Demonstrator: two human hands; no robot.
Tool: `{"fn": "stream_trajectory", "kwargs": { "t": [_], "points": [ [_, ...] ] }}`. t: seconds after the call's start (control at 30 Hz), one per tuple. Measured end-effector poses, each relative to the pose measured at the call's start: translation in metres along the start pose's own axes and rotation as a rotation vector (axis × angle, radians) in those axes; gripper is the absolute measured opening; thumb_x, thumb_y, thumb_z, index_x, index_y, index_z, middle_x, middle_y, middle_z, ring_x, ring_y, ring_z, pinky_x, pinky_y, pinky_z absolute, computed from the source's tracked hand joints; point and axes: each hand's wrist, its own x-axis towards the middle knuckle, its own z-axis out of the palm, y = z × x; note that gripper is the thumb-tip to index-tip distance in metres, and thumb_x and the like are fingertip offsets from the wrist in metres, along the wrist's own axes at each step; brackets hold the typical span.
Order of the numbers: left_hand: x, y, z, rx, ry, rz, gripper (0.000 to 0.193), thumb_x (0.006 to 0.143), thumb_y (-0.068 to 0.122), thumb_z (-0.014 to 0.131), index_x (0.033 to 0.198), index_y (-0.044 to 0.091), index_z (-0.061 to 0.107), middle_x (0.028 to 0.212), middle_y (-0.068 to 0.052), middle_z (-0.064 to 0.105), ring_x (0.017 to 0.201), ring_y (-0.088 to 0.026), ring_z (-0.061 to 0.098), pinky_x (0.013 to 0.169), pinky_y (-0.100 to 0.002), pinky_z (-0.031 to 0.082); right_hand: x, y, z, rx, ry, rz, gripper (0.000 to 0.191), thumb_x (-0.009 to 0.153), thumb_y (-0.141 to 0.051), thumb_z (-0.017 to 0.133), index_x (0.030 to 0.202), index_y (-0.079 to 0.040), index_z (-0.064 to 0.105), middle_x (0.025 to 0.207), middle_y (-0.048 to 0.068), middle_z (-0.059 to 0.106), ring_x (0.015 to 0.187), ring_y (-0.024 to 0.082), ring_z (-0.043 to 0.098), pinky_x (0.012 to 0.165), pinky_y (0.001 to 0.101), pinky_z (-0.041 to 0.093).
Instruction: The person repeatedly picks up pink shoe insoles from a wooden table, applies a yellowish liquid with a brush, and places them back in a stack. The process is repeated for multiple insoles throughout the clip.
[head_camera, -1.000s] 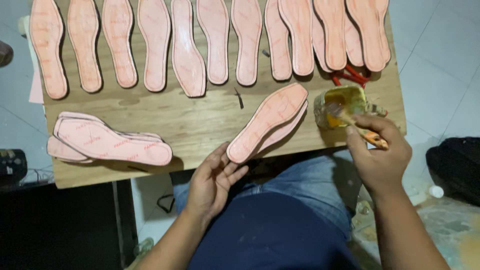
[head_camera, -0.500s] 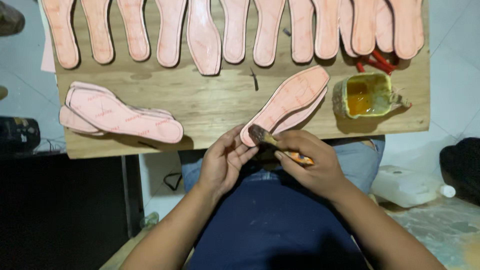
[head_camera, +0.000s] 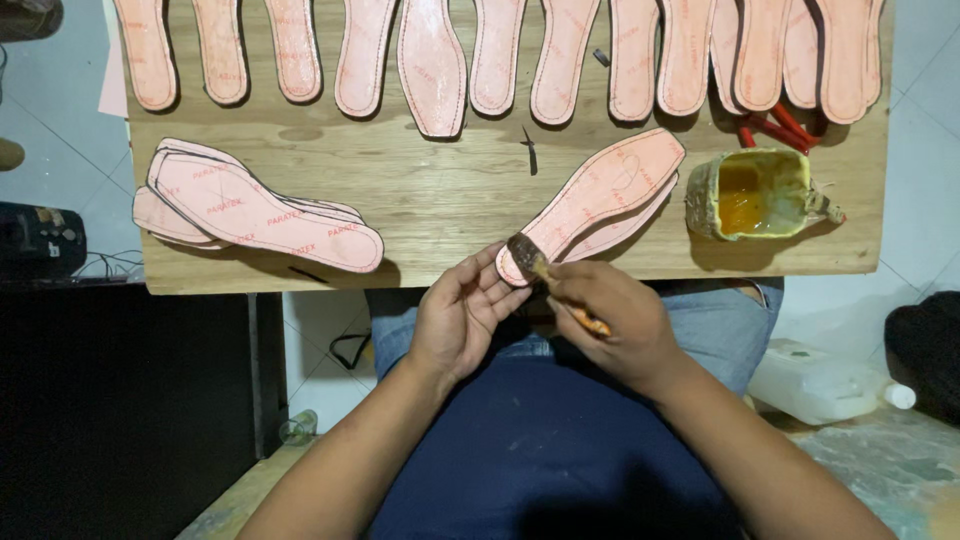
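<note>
1. Pink insole (head_camera: 598, 203) lies on the table (head_camera: 450, 200) edge, heel overhanging.
2. Right hand (head_camera: 610, 320) fingers clamped on brush (head_camera: 545, 275), bristles at the heel.
3. Left hand (head_camera: 462, 312) fingers loosely apart, steadying the heel.
4. Risk: glue smearing onto fingers; glue pot (head_camera: 755, 195) sits close, elbow knock could tip it.

Bare board (head_camera: 450, 190) lies open between insole stack (head_camera: 260, 210) and glue pot (head_camera: 755, 195).

light: bright, even | shadows: soft | focus: sharp | glare: none
</note>
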Motion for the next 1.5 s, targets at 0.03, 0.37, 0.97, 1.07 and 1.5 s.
{"fn": "stream_trajectory", "kwargs": {
  "t": [0.03,0.37,0.97,1.07,1.5],
  "points": [
    [0.001,-0.001,-0.002,-0.015,-0.015,-0.002,0.054,0.104,0.028,0.038,0.144,-0.007,0.044,0.141,-0.023,0.059,0.128,-0.031,0.060,0.111,-0.046,0.046,0.000,0.000,0.002,0.013,-0.007,-0.021,0.024,0.085,0.000,0.079,0.104,-0.001,0.066,0.110,0.016,0.072,0.096,0.028,0.074,0.081,0.0330,0.059],
    [0.009,0.001,-0.009,-0.040,-0.001,-0.008,0.062,0.107,0.042,0.037,0.142,-0.009,0.045,0.137,-0.026,0.062,0.126,-0.033,0.061,0.111,-0.046,0.046,-0.004,0.003,-0.004,0.164,0.066,0.097,0.021,0.085,0.000,0.078,0.101,-0.002,0.066,0.109,0.014,0.071,0.096,0.023,0.073,0.084,0.0308,0.058],
    [0.007,-0.003,0.018,0.202,0.137,0.014,0.043,0.097,-0.002,0.053,0.139,-0.007,0.051,0.127,-0.017,0.066,0.111,-0.023,0.068,0.093,-0.035,0.060,-0.035,0.001,-0.035,0.210,0.113,0.256,0.017,0.086,0.001,0.076,0.100,0.000,0.068,0.102,0.012,0.074,0.087,0.019,0.071,0.078,0.0289,0.057],
    [0.000,0.005,0.028,0.225,0.147,0.014,0.046,0.094,-0.004,0.051,0.140,-0.006,0.047,0.129,-0.018,0.066,0.111,-0.024,0.069,0.092,-0.036,0.060,-0.041,0.011,-0.053,0.269,0.292,0.296,0.017,0.096,0.003,0.070,0.111,0.004,0.063,0.109,0.016,0.070,0.100,0.022,0.069,0.095,0.0334,0.056],
    [0.039,0.083,0.056,0.125,0.123,0.355,0.048,0.096,-0.006,0.049,0.143,-0.002,0.042,0.133,-0.017,0.060,0.115,-0.025,0.064,0.099,-0.041,0.058,-0.047,0.017,-0.102,0.594,0.693,0.396,0.007,0.107,0.005,0.064,0.112,0.009,0.061,0.108,0.023,0.068,0.090,0.027,0.071,0.087,0.0414,0.061]
  ]
}}
